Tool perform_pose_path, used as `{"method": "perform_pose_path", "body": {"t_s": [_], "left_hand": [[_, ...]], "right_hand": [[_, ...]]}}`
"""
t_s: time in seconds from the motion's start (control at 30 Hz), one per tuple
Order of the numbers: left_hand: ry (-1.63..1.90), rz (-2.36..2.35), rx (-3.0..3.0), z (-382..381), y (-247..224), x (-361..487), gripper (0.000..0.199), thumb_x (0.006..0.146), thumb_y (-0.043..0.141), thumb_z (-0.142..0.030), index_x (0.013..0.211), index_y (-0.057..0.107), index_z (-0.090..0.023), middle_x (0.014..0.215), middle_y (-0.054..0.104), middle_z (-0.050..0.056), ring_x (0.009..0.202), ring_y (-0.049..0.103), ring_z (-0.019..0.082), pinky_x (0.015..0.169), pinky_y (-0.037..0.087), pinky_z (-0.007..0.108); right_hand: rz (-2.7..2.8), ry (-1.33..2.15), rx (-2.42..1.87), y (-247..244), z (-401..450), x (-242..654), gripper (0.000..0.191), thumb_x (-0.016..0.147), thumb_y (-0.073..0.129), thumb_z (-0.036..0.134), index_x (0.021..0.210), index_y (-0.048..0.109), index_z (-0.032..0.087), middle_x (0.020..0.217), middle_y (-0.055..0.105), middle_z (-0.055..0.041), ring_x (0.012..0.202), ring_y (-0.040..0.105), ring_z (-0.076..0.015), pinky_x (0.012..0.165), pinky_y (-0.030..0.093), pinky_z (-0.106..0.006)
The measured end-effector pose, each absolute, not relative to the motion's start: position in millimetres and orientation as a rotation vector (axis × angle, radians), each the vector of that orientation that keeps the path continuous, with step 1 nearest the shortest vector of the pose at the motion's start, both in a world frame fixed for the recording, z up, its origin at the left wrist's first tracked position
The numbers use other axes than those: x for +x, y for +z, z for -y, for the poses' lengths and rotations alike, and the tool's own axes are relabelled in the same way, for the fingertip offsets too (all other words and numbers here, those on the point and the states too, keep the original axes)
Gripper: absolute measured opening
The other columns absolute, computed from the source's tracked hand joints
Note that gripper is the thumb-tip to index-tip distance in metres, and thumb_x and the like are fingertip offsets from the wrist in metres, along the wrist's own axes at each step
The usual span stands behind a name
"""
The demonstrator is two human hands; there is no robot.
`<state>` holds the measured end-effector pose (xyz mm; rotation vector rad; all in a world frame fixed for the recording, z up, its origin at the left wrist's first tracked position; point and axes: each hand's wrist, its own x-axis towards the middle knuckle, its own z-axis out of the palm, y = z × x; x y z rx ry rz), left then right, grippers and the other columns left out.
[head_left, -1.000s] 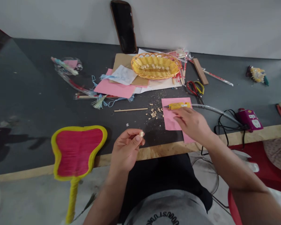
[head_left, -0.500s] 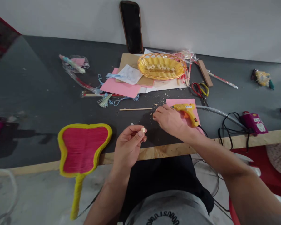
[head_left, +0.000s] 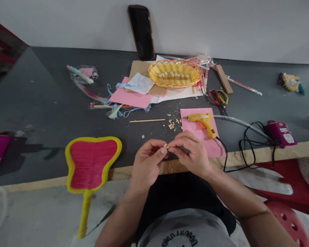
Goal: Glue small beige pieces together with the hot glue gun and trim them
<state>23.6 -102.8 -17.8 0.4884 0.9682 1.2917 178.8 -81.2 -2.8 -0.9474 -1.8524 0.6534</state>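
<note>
Between thumb and fingers, my left hand (head_left: 149,161) pinches a small cluster of pale wooden bits (head_left: 166,146). My right hand (head_left: 192,152) has its fingertips closed at the right side of that cluster; whether a separate bit is between them is hidden. Just beyond both hands, loose wooden bits (head_left: 172,125) lie scattered on the dark table. A thin wooden stick (head_left: 147,120) rests to their left. To the right, a yellow glue gun (head_left: 201,118) lies on a pink sheet (head_left: 213,147).
A yellow basket (head_left: 175,82) with several small clusters stands on papers at the back. Red-and-yellow-handled pliers (head_left: 218,98) lie right of it. A phone (head_left: 141,32) leans on the wall. A red-and-yellow fan (head_left: 92,164) overhangs the front edge at left. A black cord (head_left: 244,147) trails right.
My right hand has left the loose bits on the table and come toward me to meet my left hand at the cluster. The pile and the glue gun's nozzle are uncovered.
</note>
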Motion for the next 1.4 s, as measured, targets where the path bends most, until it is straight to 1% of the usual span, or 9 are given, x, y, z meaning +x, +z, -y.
{"method": "perform_pose_path", "body": {"t_s": [0.1,0.27,0.43,0.6,0.83,1.03,1.2,1.4], "left_hand": [[1.283,-0.975,0.506,104.9,-15.1,26.9,0.026,0.058,0.092,-0.030,0.075,0.076,-0.019,0.069,0.070,0.000,0.060,0.061,0.009,0.058,0.051,0.020],[1.280,-0.980,0.524,106.3,-14.2,30.6,0.025,0.059,0.092,-0.030,0.075,0.076,-0.019,0.069,0.071,0.000,0.060,0.061,0.008,0.059,0.050,0.019],[1.280,-0.968,0.526,107.4,-13.4,32.0,0.024,0.059,0.092,-0.029,0.074,0.076,-0.020,0.068,0.071,-0.001,0.059,0.060,0.007,0.059,0.049,0.017],[1.290,-1.014,0.567,109.1,-12.0,33.1,0.023,0.059,0.092,-0.028,0.073,0.076,-0.019,0.068,0.071,0.000,0.059,0.060,0.008,0.058,0.050,0.018],[1.268,-1.037,0.594,110.6,-10.4,35.3,0.024,0.057,0.093,-0.028,0.072,0.077,-0.020,0.067,0.072,0.000,0.060,0.062,0.009,0.058,0.050,0.018],[1.290,-1.065,0.630,111.0,-10.5,37.8,0.024,0.056,0.093,-0.029,0.071,0.077,-0.020,0.066,0.072,0.001,0.060,0.062,0.009,0.058,0.051,0.018],[1.288,-1.073,0.654,112.3,-11.2,37.1,0.022,0.058,0.093,-0.028,0.072,0.077,-0.020,0.068,0.073,0.001,0.061,0.062,0.009,0.060,0.052,0.017],[1.271,-1.068,0.630,110.1,-8.2,30.7,0.020,0.063,0.090,-0.029,0.075,0.077,-0.019,0.070,0.072,0.002,0.060,0.061,0.010,0.059,0.051,0.020]], "right_hand": [[1.847,0.649,-0.960,-3.8,83.1,181.4,0.010,0.093,0.063,0.019,0.092,0.072,0.022,0.085,0.067,-0.0035,0.080,0.065,-0.0151,0.069,0.057,-0.029],[1.838,0.627,-0.943,-3.8,85.9,184.9,0.009,0.093,0.064,0.019,0.093,0.073,0.022,0.084,0.066,-0.0039,0.080,0.065,-0.0150,0.069,0.057,-0.029],[1.794,0.656,-0.933,-2.8,88.3,189.2,0.010,0.091,0.066,0.020,0.100,0.070,0.023,0.087,0.070,-0.0041,0.082,0.066,-0.0165,0.072,0.058,-0.032],[1.786,0.706,-0.928,-1.6,91.5,191.6,0.010,0.093,0.060,0.016,0.093,0.067,0.022,0.084,0.069,-0.0035,0.082,0.066,-0.0163,0.071,0.056,-0.031],[1.815,0.690,-0.915,-4.9,93.7,191.0,0.011,0.093,0.057,0.013,0.093,0.064,0.022,0.085,0.068,-0.0037,0.084,0.065,-0.0161,0.072,0.056,-0.031],[1.823,0.686,-0.920,-5.2,94.2,192.4,0.012,0.094,0.056,0.013,0.092,0.063,0.022,0.084,0.068,-0.0036,0.083,0.065,-0.0169,0.071,0.056,-0.032],[1.807,0.687,-0.909,-7.3,95.3,192.4,0.011,0.093,0.058,0.012,0.093,0.064,0.022,0.084,0.068,-0.0038,0.083,0.065,-0.0167,0.072,0.056,-0.031],[1.756,0.694,-0.943,-5.9,95.0,196.5,0.009,0.093,0.059,0.016,0.096,0.064,0.023,0.084,0.069,-0.0027,0.080,0.065,-0.0166,0.070,0.055,-0.031]]}}
